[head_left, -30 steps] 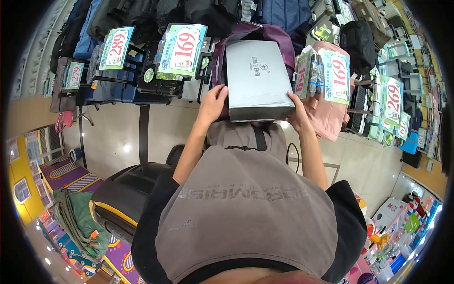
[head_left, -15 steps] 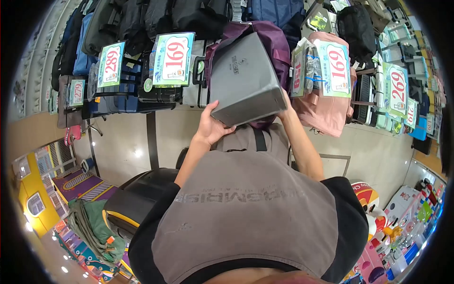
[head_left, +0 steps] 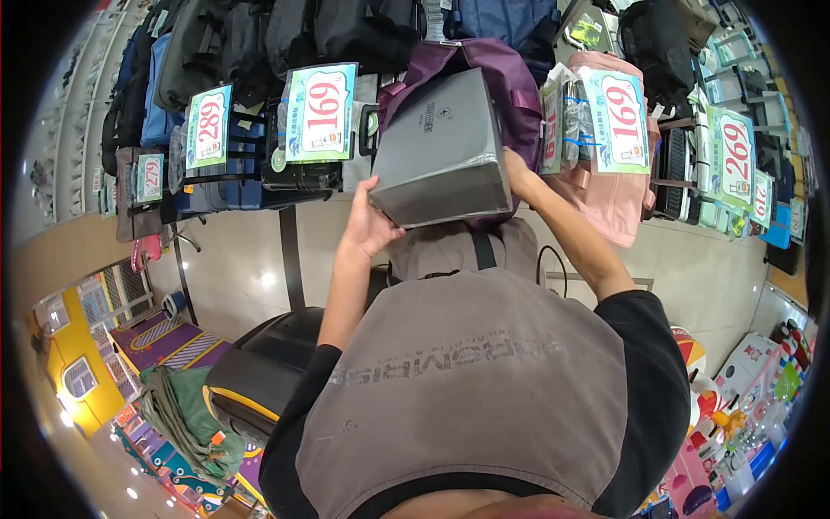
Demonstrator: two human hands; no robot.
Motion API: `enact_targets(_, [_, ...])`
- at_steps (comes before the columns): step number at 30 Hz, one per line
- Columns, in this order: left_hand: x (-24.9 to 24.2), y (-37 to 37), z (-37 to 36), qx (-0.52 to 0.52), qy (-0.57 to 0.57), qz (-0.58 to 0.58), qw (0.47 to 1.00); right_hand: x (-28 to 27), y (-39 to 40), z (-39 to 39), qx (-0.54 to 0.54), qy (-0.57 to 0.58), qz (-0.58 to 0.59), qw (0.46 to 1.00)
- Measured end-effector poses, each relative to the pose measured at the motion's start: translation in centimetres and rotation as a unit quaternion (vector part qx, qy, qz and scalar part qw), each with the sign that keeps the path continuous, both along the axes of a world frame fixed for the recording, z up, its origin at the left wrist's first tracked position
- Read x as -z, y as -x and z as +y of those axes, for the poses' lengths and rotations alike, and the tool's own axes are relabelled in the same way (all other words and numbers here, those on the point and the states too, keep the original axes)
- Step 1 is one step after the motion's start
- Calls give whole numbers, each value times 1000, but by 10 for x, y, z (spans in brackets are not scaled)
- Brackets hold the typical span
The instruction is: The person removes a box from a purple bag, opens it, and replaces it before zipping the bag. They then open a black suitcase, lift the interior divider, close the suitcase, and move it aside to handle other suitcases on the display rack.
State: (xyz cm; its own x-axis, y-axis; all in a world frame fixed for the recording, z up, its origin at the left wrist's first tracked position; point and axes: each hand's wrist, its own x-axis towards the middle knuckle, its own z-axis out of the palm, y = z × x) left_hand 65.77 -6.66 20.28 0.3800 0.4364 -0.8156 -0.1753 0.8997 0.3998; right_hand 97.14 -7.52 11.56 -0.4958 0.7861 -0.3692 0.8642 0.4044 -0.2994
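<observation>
A dark grey box with small printed lettering on its top sits tilted, its far part inside the mouth of a purple bag. My left hand grips its near left corner, thumb along the lower edge and fingers at the side. On the opposite side, my right hand presses against the box's right face, with its fingertips partly hidden behind it. The near end of the box juts out of the bag toward my chest.
Price signs hang over black suitcases on the left. A pink bag with a sign hangs to the right. Dark backpacks line the back. A black-and-yellow seat stands at my left, above a tiled floor.
The box has turned slightly, its near edge more level and its end face showing more. Both hands have shifted with it, the right one now higher on the side.
</observation>
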Motion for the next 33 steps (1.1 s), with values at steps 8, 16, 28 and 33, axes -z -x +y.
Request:
enact_targets(8, [-12, 17, 38, 70, -53, 140, 986, -52, -37, -64, 132, -262, 72, 953])
enact_targets(16, [-13, -23, 54, 175, -123, 201, 956, -38, -5, -65, 261, -262, 95, 924])
enact_targets(28, [-23, 28, 61, 205, -140, 255, 935, 13, 15, 5, 399, -274, -83, 871])
enact_targets(33, [-20, 33, 48, 191, -146, 274, 931, 58, 1, 40, 387, -159, -169, 893])
